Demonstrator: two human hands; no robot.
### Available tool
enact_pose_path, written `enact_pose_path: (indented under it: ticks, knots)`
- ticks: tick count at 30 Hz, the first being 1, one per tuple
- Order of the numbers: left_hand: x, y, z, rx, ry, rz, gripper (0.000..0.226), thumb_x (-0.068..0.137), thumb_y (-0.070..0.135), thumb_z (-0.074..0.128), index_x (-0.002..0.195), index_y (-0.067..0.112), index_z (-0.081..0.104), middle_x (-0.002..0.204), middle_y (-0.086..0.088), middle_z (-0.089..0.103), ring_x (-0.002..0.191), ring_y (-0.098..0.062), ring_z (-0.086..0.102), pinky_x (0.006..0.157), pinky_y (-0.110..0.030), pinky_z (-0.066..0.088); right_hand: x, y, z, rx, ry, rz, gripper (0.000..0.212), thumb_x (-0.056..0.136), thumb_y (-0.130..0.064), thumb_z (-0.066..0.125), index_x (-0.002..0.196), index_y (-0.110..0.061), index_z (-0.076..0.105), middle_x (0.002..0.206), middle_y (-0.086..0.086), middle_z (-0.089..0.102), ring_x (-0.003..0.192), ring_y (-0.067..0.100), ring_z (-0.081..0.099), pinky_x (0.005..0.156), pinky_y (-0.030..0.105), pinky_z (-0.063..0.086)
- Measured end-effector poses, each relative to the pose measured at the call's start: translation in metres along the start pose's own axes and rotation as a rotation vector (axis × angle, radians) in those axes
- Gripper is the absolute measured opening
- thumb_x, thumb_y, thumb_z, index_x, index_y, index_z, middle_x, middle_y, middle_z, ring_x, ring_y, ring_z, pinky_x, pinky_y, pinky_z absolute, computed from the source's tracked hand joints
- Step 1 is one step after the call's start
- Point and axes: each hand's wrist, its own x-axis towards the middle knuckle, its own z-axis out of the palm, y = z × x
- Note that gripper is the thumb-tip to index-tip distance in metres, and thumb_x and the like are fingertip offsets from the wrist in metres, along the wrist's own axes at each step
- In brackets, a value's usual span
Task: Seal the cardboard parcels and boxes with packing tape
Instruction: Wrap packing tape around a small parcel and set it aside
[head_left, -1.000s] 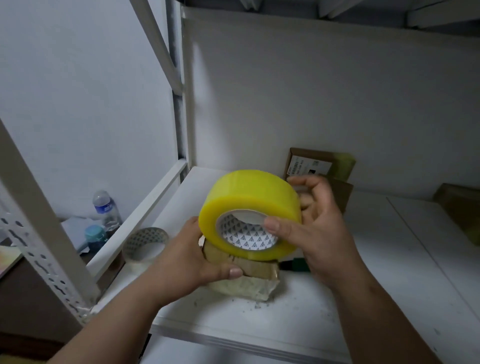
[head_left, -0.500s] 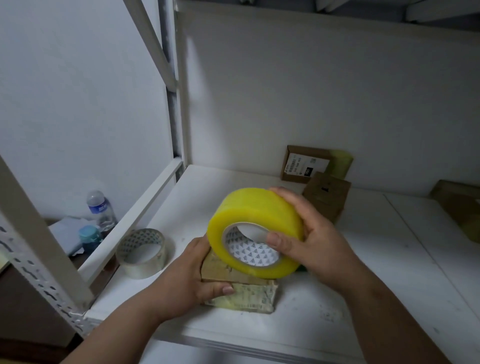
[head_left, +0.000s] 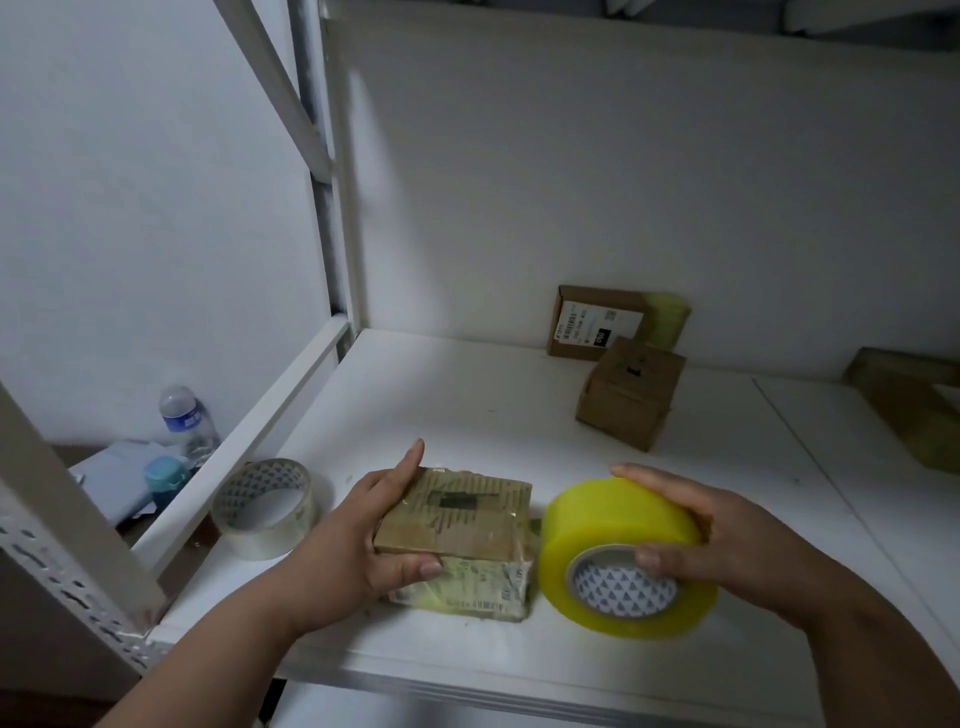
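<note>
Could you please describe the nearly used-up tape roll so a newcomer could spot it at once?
Look at the white shelf's front left corner. The clear roll lies flat there, left of the left hand; unlike the thick yellow roll, it's mostly patterned core.

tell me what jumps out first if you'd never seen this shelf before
The bright yellow tape roll stands out first, at the front right of the white shelf, with the right hand wrapped over it. Just left of it the left hand holds a tape-wrapped cardboard parcel resting on the shelf. A clear tape roll lies at the shelf's left edge, and two small brown boxes sit near the back wall.
</note>
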Motion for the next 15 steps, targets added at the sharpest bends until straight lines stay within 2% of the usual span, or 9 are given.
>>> enact_pose_path:
  ticks: [3, 5, 6, 8, 9, 10, 11, 13, 15]
  knots:
    - [-0.001, 0.002, -0.002, 0.039, -0.011, 0.007, 0.096, 0.06, 0.076, 0.071, 0.137, 0.072, 0.015, 0.141, 0.017, 0.04, 0.131, 0.007, 0.039, 0.112, -0.016, 0.031, 0.003, -0.001, -0.001, -0.101, -0.018, 0.009, 0.071, 0.064, -0.063, 0.08, 0.121, -0.077, 0.039, 0.13, -0.041, 0.047, 0.114, -0.017, 0.051, 0.086, 0.009, 0.047]
    - [-0.001, 0.006, -0.007, 0.136, -0.026, 0.012, 0.094, 0.062, 0.083, 0.064, 0.139, 0.071, 0.011, 0.152, 0.016, 0.03, 0.139, 0.006, 0.03, 0.116, -0.021, 0.028, 0.005, -0.002, 0.002, -0.18, -0.032, 0.019, 0.072, 0.075, -0.053, 0.077, 0.127, -0.076, 0.033, 0.14, -0.03, 0.044, 0.122, -0.005, 0.049, 0.097, 0.018, 0.046]
    - [-0.001, 0.008, -0.009, 0.247, -0.033, 0.025, 0.092, 0.063, 0.088, 0.055, 0.14, 0.071, 0.007, 0.159, 0.014, 0.019, 0.144, 0.003, 0.022, 0.117, -0.022, 0.024, 0.005, -0.004, 0.003, -0.244, -0.035, 0.033, 0.073, 0.079, -0.052, 0.075, 0.132, -0.074, 0.028, 0.143, -0.022, 0.042, 0.125, 0.001, 0.047, 0.1, 0.024, 0.044]
    - [-0.001, 0.018, -0.01, 0.561, -0.086, 0.059, 0.082, 0.067, 0.096, 0.023, 0.141, 0.068, 0.0, 0.163, 0.016, -0.01, 0.149, -0.003, -0.001, 0.119, -0.028, 0.011, 0.004, -0.014, 0.004, -0.484, -0.036, 0.09, 0.08, 0.085, -0.051, 0.068, 0.14, -0.066, 0.012, 0.154, -0.009, 0.031, 0.135, 0.012, 0.037, 0.109, 0.032, 0.036]
    - [-0.002, 0.023, -0.009, 0.706, -0.122, 0.07, 0.08, 0.068, 0.095, 0.006, 0.141, 0.064, -0.004, 0.159, 0.02, -0.021, 0.147, -0.002, -0.014, 0.12, -0.031, 0.003, 0.004, -0.021, 0.005, -0.65, -0.023, 0.114, 0.086, 0.086, -0.05, 0.065, 0.145, -0.06, 0.004, 0.161, -0.007, 0.019, 0.143, 0.016, 0.026, 0.117, 0.037, 0.025]
    - [-0.003, 0.027, -0.007, 0.801, -0.128, 0.091, 0.079, 0.071, 0.09, -0.005, 0.144, 0.059, -0.005, 0.157, 0.022, -0.024, 0.145, -0.001, -0.02, 0.12, -0.034, -0.002, 0.002, -0.03, 0.008, -0.789, 0.002, 0.119, 0.092, 0.084, -0.049, 0.061, 0.15, -0.053, -0.003, 0.164, -0.007, 0.005, 0.148, 0.017, 0.013, 0.121, 0.04, 0.012]
    - [-0.004, 0.03, -0.004, 0.855, -0.099, 0.129, 0.078, 0.078, 0.084, -0.005, 0.149, 0.052, -0.001, 0.16, 0.02, -0.018, 0.147, -0.003, -0.016, 0.122, -0.036, -0.001, 0.001, -0.043, 0.014, -0.865, 0.032, 0.104, 0.097, 0.082, -0.05, 0.058, 0.152, -0.045, -0.009, 0.164, -0.008, -0.007, 0.15, 0.015, 0.0, 0.123, 0.042, 0.001]
    - [-0.007, 0.032, -0.001, 0.921, -0.038, 0.202, 0.072, 0.094, 0.068, 0.017, 0.156, 0.032, 0.019, 0.163, 0.011, 0.013, 0.15, -0.011, 0.011, 0.121, -0.039, 0.01, 0.0, -0.068, 0.038, -0.886, 0.067, 0.006, 0.102, 0.077, -0.052, 0.049, 0.154, -0.033, -0.015, 0.163, -0.007, -0.019, 0.149, 0.012, -0.015, 0.121, 0.043, -0.012]
    - [-0.009, 0.032, 0.003, 1.023, 0.005, 0.248, 0.072, 0.091, 0.06, 0.036, 0.151, 0.02, 0.038, 0.157, 0.003, 0.035, 0.145, -0.017, 0.031, 0.113, -0.043, 0.016, 0.003, -0.083, 0.076, -0.915, 0.065, -0.106, 0.1, 0.081, -0.049, 0.048, 0.154, -0.022, -0.015, 0.162, -0.001, -0.022, 0.149, 0.014, -0.019, 0.118, 0.046, -0.018]
